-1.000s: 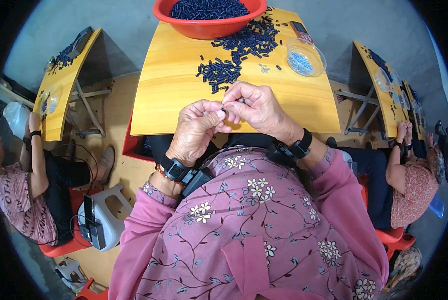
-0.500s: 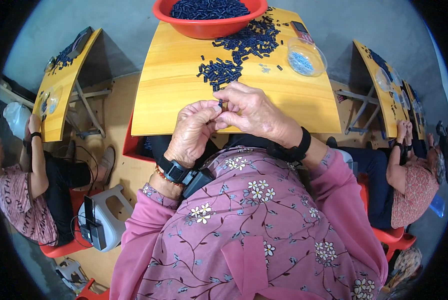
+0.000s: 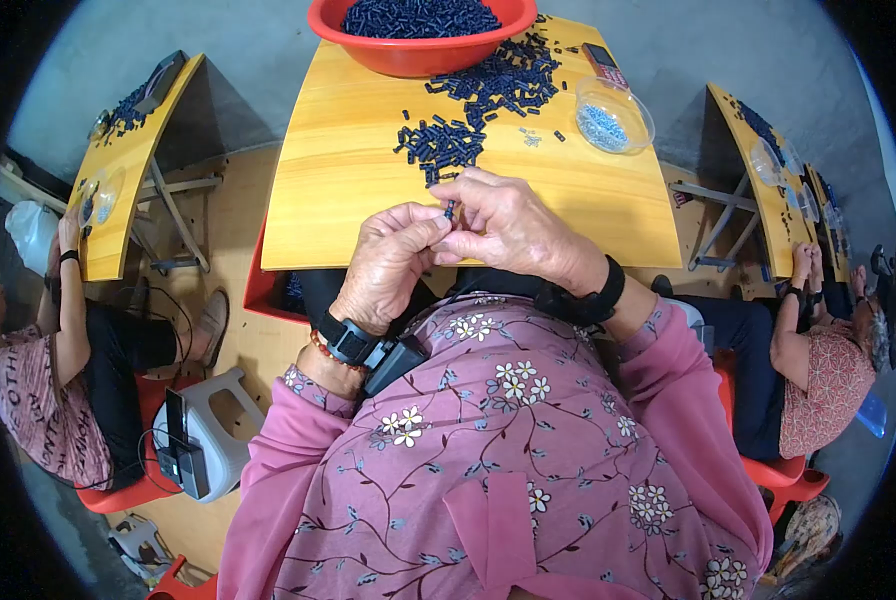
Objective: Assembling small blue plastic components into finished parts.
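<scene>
Between my fingertips, just above the table's near edge, is a small dark cylindrical piece (image 3: 450, 211). My left hand (image 3: 393, 258) pinches it between thumb and forefinger. My right hand (image 3: 513, 225) closes round the same piece from the other side, its fingertips partly hiding it. Right beyond my hands lies a small pile of similar dark cylindrical pieces (image 3: 440, 147) on the yellow table (image 3: 338, 190). A larger heap of them (image 3: 508, 80) spreads farther back.
A red basin (image 3: 418, 55) full of dark pieces stands at the table's far edge. To the right are a clear round tub (image 3: 628, 130) of small pale-blue bits and a phone (image 3: 605, 66). People sit at yellow tables on the left (image 3: 158, 150) and right (image 3: 758, 160).
The dark piece between my fingertips has shifted slightly right and tilted. My fingers have moved a little around it; the piles look the same.
</scene>
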The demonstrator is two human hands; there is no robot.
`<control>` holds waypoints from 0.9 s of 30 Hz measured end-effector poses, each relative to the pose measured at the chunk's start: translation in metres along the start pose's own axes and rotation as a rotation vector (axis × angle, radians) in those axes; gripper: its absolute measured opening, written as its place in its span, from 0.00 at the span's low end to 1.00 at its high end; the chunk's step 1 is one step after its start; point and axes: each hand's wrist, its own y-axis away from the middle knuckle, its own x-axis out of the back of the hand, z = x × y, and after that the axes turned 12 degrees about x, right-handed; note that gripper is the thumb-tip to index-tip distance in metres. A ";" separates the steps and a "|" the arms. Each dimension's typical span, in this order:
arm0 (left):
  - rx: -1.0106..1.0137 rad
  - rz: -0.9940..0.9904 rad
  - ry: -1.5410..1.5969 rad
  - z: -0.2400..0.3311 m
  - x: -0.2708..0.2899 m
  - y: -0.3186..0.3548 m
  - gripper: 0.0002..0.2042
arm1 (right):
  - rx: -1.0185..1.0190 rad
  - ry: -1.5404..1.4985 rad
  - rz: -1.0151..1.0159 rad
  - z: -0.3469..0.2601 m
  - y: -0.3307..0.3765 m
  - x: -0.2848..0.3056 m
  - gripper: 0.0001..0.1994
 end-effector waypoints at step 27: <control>0.014 0.026 -0.105 -0.003 0.008 -0.001 0.04 | 0.126 0.278 -0.179 -0.004 0.010 -0.010 0.12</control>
